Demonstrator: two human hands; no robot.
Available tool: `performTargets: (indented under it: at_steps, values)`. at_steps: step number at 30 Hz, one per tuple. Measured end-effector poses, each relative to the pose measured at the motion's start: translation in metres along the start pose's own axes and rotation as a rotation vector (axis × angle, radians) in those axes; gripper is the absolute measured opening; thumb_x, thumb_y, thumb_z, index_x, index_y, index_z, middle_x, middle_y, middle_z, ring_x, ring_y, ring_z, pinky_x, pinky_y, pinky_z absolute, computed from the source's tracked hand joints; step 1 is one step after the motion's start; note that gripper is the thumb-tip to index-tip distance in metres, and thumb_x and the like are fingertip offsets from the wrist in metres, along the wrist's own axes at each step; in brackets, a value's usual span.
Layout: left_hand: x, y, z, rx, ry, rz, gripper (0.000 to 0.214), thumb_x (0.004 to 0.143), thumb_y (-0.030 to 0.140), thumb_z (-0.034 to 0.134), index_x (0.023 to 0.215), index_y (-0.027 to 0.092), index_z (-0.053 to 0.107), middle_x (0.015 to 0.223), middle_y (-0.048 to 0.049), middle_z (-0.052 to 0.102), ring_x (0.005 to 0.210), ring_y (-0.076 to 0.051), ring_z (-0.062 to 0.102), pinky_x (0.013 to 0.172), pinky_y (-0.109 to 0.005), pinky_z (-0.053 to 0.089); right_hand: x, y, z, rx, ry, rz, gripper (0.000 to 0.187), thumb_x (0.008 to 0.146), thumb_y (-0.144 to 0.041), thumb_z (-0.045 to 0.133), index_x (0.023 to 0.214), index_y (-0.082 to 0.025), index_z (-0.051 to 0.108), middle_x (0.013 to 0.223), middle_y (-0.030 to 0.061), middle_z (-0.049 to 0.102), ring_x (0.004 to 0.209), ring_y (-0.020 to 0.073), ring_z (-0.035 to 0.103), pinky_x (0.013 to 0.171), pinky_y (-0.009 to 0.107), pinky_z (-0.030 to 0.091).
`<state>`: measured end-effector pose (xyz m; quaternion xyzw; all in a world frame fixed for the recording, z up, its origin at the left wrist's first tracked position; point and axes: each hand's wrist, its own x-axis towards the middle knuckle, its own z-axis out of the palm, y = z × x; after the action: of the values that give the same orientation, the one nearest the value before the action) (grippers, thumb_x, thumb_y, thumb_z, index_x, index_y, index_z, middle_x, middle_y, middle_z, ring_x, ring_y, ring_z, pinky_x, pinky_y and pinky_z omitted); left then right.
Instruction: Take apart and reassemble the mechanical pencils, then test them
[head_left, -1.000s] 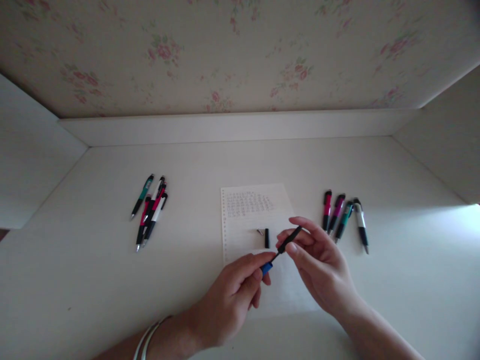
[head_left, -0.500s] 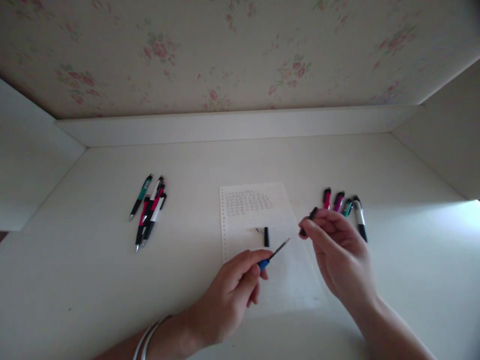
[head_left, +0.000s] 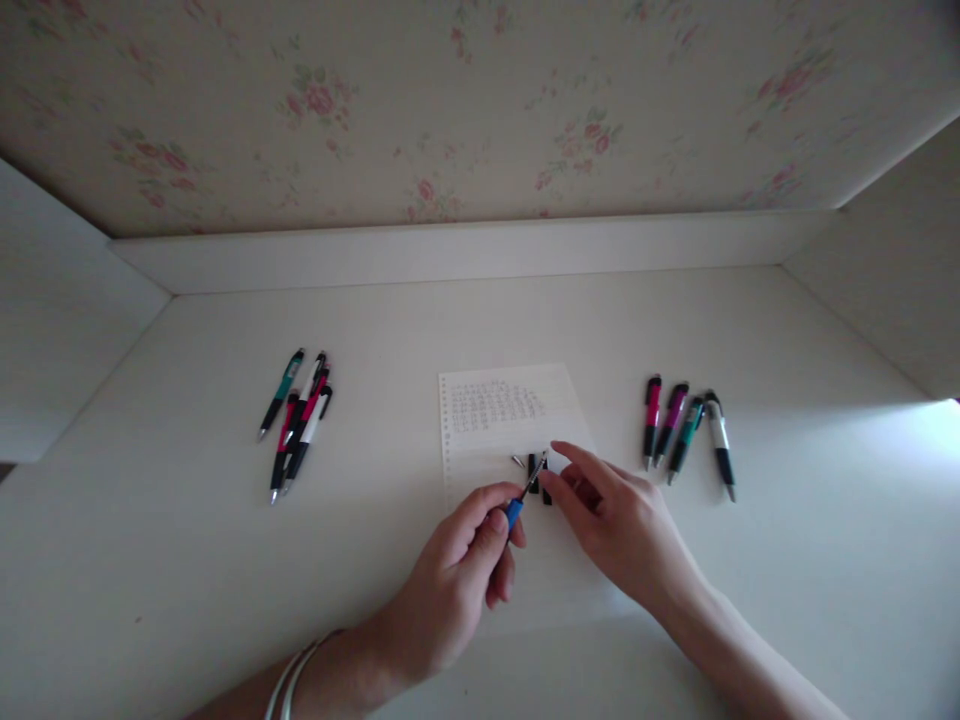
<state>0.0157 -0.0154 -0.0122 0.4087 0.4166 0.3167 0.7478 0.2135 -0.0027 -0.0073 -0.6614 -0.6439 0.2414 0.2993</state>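
Currently the paper sheet (head_left: pixel 495 400) carries the loose parts. A black cap piece (head_left: pixel 533 472) and a small silver bit (head_left: pixel 517 461) lie on it just beside each other, below the handwritten lines.

Left hand (head_left: pixel 457 580): clenched in a pinch on the blue-grip pen part (head_left: pixel 514 513), thumb and forefinger on the blue section. The thin dark refill end sticks out up-right, tip over the sheet close to the cap piece. Bangles (head_left: pixel 289 685) on that wrist.

Right hand (head_left: pixel 622 520): fingers half curled, tips down on the sheet at a black sleeve (head_left: pixel 547 488) just right of the cap piece. It's touching, but I can't tell whether it's pinched or let go because the fingers hide it.

Room: the left pen pile (head_left: pixel 296 425), pens overlapping, is well apart to the left. The right pen row (head_left: pixel 686 430), four side by side, is near the right hand and not touching it. The widest stretch of desk (head_left: pixel 187 560) runs between pile and sheet. Back ledge (head_left: pixel 465 255) and slanted side panels (head_left: pixel 67 330) wall in the far side and both flanks; the near edge is where the arms come in.
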Motion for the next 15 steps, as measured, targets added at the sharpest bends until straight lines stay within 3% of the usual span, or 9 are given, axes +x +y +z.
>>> performTargets:
  at_steps: [3,7,10,12,15]
  values:
    - [0.0,0.001,0.0,0.026,-0.001,0.0,0.037,0.104,0.046,0.047,0.127,0.019,0.058,0.096,-0.0035,0.057,0.059,-0.008,0.051,0.052,-0.023,0.039,0.001,-0.005,-0.005,0.191,-0.031,0.099,0.029,0.095,-0.043,0.058,0.1,-0.02,0.075,0.073,0.0042,0.072,0.058,0.0167,0.061,0.055,0.028,0.049]
    - [0.0,0.002,0.0,0.091,-0.018,0.01,0.036,0.104,0.046,0.047,0.126,0.02,0.06,0.095,-0.0027,0.057,0.058,-0.008,0.051,0.05,-0.022,0.04,0.001,-0.011,-0.008,0.559,-0.2,0.243,0.035,0.093,-0.052,0.061,0.094,-0.019,0.075,0.068,0.0015,0.065,0.054,0.0132,0.051,0.047,0.026,0.038]
    - [0.0,0.004,0.0,0.16,-0.023,0.023,0.036,0.104,0.045,0.046,0.124,0.02,0.061,0.093,-0.0027,0.057,0.057,-0.008,0.051,0.05,-0.022,0.04,-0.001,-0.014,-0.007,0.662,-0.272,0.285,0.037,0.09,-0.053,0.065,0.081,-0.018,0.073,0.062,-0.0009,0.057,0.053,0.0112,0.044,0.047,0.025,0.032]
    - [0.0,0.004,0.001,0.183,-0.022,0.027,0.036,0.104,0.045,0.045,0.123,0.02,0.061,0.093,-0.0027,0.057,0.057,-0.008,0.051,0.05,-0.022,0.041,-0.001,-0.014,-0.006,0.687,-0.266,0.301,0.038,0.09,-0.053,0.066,0.076,-0.018,0.072,0.06,-0.0015,0.054,0.053,0.0111,0.042,0.048,0.026,0.031]
    - [-0.001,0.004,0.001,0.182,-0.025,0.026,0.035,0.104,0.044,0.045,0.123,0.02,0.061,0.093,-0.0028,0.057,0.057,-0.008,0.051,0.05,-0.022,0.041,0.0,-0.01,-0.006,0.761,-0.16,0.312,0.034,0.089,-0.051,0.068,0.085,-0.019,0.073,0.061,-0.0017,0.056,0.053,0.0116,0.043,0.049,0.026,0.032]
